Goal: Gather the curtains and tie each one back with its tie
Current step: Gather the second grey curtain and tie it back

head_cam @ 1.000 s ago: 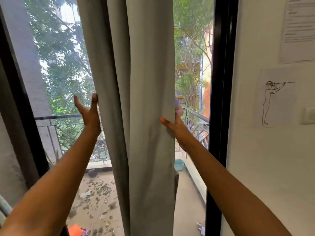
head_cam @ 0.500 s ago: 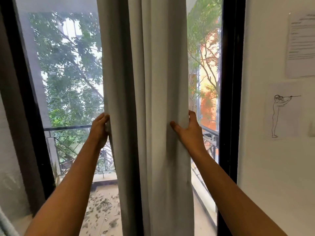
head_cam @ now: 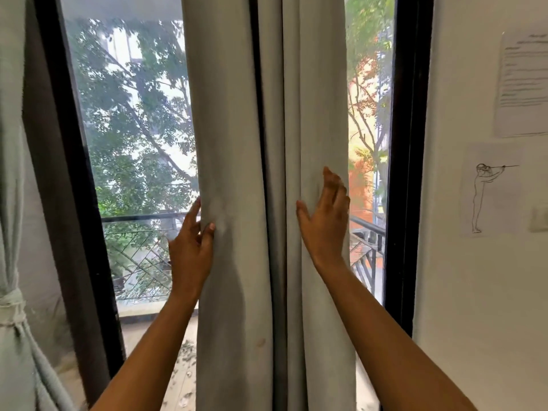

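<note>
Left hand (head_cam: 191,247): pinching left edge of grey curtain (head_cam: 234,143), thumb in front.
Right hand (head_cam: 324,221): flat, fingers straight, pressing curtain's right folds.

head camera looks forward, close on the curtain (head_cam: 237,173) before a window (head_cam: 133,143).

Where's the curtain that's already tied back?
At the head view's far left edge, the tied curtain hangs left of the black window frame, its tie knotted low.
</note>
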